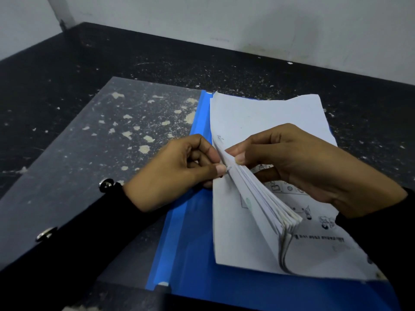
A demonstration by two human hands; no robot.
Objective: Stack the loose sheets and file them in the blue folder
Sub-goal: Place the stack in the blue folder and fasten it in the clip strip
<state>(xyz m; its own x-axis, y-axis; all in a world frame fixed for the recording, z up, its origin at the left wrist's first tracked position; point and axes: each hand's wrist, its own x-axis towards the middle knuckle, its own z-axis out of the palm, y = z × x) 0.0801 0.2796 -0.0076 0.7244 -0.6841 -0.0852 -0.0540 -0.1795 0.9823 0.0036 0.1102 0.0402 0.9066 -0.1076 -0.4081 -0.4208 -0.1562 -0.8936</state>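
Black sleeves [74, 241] fill the near edge of the view, crossing the blue folder [190, 254], which lies open on the dark speckled table [247, 70]; its clear front cover [85, 140] is swung flat to the left of the blue spine strip. Stacking looks done: the sheets [265, 122] sit as one pile on the folder's blue back, their left edges just beside the spine. Filing looks unfinished (I judge the fastening is in hand); the right hand [303, 167] pinches a thick wad of pages between thumb and fingers and lifts their left edge off the bottom sheet, while the left hand [177, 173], fingers curled, pinches something small and pale at that lifted edge, too small to name. Beyond the folder the table runs to a pale wall [224, 19], with room behind and to the right of the folder; the cover takes up the left.
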